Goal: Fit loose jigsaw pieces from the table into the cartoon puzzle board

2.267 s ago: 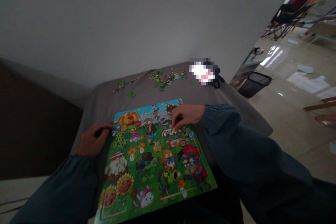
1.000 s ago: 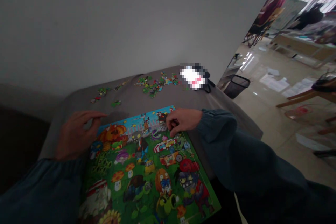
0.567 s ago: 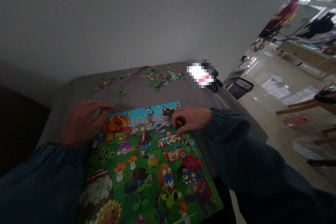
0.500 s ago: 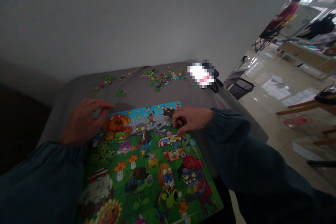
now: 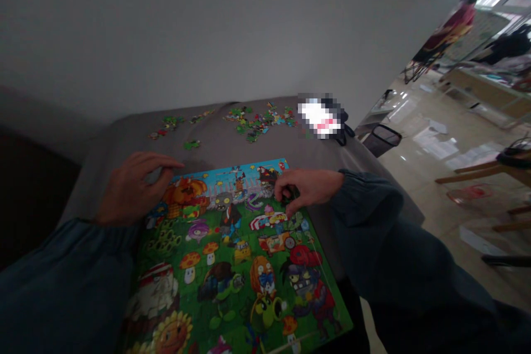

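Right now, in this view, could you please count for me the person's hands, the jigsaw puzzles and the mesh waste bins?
Hands: 2, the left hand and the right hand
Jigsaw puzzle: 1
Mesh waste bin: 1
Total: 4

The jigsaw puzzle board (image 5: 232, 265) lies on the cloth-covered table (image 5: 124, 141); loose puzzle pieces (image 5: 257, 121) sit beyond it at 12 o'clock — a blurred object (image 5: 319, 118) just beside them at 1 o'clock; a wire wastebasket (image 5: 380, 140) stands on the floor (image 5: 448, 204) at 2 o'clock, past the table's edge — the wall (image 5: 207, 22) behind it all
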A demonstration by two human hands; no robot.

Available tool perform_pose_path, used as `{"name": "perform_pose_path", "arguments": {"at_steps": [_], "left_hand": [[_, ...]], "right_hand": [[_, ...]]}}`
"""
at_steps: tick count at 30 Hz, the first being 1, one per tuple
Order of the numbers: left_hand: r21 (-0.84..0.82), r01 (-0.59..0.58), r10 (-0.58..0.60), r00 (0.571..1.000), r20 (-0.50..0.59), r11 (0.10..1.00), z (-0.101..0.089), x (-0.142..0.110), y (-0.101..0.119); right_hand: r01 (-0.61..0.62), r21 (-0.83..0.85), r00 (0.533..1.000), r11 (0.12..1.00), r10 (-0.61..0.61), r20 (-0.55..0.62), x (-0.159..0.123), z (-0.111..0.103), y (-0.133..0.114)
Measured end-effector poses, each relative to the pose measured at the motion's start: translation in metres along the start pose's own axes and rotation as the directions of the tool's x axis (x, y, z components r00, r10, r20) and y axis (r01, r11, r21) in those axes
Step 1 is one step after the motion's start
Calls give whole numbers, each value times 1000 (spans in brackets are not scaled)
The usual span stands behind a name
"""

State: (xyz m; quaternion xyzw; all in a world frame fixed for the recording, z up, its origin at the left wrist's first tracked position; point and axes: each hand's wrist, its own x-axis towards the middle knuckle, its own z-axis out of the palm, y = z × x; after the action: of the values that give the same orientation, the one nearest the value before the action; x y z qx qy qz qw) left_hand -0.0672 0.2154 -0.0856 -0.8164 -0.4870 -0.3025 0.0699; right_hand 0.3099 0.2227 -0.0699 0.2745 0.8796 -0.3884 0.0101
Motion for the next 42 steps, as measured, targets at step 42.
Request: {"name": "perform_pose_path", "arguments": {"at_steps": [42], "left_hand": [[-8, 6, -6, 1000, -1, 1000, 1, 0, 2]], "right_hand": [[-22, -236, 989, 972, -14, -148, 0, 14, -5]]}}
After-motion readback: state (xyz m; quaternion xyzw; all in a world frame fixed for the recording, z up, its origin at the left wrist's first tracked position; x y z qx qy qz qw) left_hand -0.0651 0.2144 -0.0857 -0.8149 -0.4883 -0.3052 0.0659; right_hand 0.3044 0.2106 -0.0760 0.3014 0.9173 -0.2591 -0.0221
